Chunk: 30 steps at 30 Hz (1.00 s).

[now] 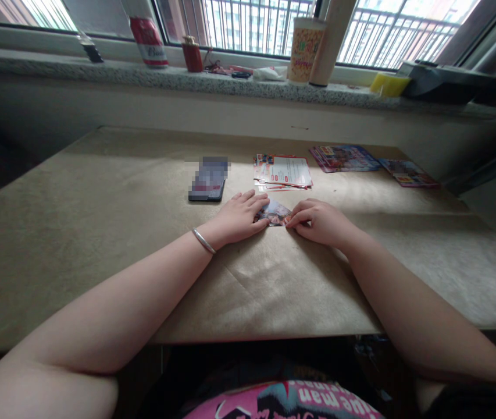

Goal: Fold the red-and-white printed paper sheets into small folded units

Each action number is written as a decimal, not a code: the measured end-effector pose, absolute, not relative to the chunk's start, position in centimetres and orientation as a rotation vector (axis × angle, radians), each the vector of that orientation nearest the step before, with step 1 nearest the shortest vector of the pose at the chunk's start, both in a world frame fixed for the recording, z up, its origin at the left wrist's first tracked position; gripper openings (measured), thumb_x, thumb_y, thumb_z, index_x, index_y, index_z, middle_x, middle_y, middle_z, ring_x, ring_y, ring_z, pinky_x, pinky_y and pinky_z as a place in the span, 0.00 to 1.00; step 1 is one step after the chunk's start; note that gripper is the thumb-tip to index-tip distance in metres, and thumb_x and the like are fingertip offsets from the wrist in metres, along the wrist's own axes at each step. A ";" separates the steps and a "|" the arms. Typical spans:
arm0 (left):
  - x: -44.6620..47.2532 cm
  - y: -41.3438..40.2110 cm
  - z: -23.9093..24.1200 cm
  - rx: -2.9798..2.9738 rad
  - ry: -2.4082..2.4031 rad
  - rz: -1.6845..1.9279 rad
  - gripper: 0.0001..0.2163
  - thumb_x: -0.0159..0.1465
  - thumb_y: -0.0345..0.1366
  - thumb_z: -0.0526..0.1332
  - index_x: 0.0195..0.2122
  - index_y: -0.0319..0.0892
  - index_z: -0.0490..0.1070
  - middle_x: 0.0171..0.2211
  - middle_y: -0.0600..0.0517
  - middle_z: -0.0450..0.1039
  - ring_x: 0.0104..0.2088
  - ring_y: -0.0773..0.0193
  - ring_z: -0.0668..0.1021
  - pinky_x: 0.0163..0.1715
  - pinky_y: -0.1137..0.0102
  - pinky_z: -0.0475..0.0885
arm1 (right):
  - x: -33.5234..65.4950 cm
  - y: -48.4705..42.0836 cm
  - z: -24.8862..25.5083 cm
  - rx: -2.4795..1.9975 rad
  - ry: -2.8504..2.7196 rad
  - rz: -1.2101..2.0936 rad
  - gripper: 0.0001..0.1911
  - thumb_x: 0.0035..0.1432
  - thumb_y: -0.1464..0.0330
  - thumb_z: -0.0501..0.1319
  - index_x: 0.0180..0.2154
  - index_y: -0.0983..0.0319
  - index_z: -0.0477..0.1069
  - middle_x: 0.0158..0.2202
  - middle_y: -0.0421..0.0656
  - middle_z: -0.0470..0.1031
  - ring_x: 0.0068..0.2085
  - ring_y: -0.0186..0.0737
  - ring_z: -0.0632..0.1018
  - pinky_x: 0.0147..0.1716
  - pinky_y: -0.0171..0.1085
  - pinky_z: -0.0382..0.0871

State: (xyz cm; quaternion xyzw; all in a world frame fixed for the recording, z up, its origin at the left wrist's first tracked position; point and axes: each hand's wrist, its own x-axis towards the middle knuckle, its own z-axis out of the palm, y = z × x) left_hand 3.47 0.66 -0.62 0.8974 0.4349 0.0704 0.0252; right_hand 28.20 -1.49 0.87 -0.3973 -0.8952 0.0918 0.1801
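A small piece of printed paper [277, 212] lies on the table between my hands, its visible part tapering to a triangle. My left hand [242, 216] rests flat with fingers spread, its fingertips over the paper's left side. At the lower right corner, the fingers of my right hand [317, 221] are bent and pinch the paper against the tabletop. Both hands hide parts of it, so I cannot tell whether it is folded. Just beyond sits a loose stack of white and red printed cards [291, 170].
A phone [208, 180], partly blurred, lies left of the card stack. Colourful printed sheets [346, 159] and another pile [409, 173] are at the back right. On the windowsill [117, 71] stand a red can [149, 43], a red bottle [192, 56] and a patterned cup [305, 51].
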 end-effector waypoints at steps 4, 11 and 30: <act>3.5 0.6 -0.6 2.770 1.347 0.206 0.29 0.69 0.52 0.47 0.66 0.41 0.58 0.68 0.49 0.57 0.68 0.50 0.58 0.67 0.56 0.53 | 28.9 -1.4 1.1 -1.151 -2.541 0.299 0.12 0.56 0.73 0.61 0.36 0.53 0.83 0.40 0.42 0.80 0.40 0.40 0.78 0.44 0.40 0.72; 3.5 0.6 -0.5 2.769 1.343 0.193 0.29 0.70 0.52 0.46 0.67 0.42 0.57 0.68 0.49 0.57 0.68 0.51 0.58 0.67 0.57 0.53 | 30.0 -1.2 1.4 -1.235 -2.556 0.399 0.10 0.59 0.68 0.62 0.37 0.54 0.83 0.36 0.44 0.77 0.36 0.38 0.76 0.39 0.38 0.71; 3.4 0.6 -0.4 2.773 1.327 0.212 0.29 0.70 0.52 0.46 0.66 0.40 0.58 0.67 0.47 0.58 0.68 0.50 0.58 0.66 0.56 0.54 | 32.4 -0.4 2.2 -1.390 -2.609 0.466 0.12 0.53 0.75 0.64 0.33 0.53 0.83 0.32 0.40 0.80 0.31 0.35 0.79 0.32 0.35 0.72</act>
